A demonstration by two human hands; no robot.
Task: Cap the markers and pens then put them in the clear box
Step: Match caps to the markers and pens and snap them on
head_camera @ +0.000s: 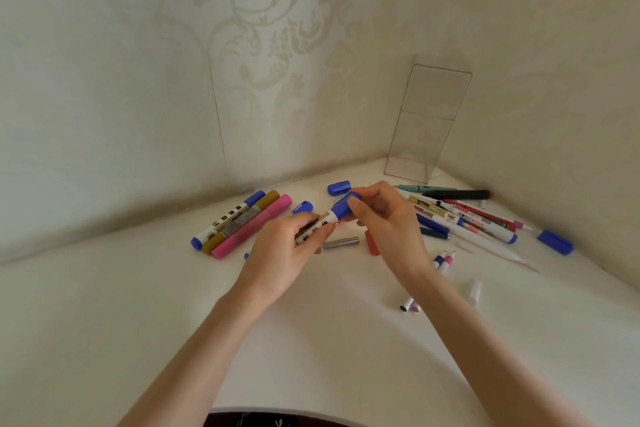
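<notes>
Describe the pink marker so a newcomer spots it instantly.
On the white table, just left of the left hand, three markers lie side by side. The pink marker is the one nearest the person, beside the gold marker. It alone is pink from end to end.

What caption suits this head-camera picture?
Left hand holds a marker, right hand fits its blue cap; clear box stands behind.

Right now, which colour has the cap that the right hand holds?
Blue; the cap shows best in the head view.

white table [173,322] strewn with markers [239,224]
</notes>
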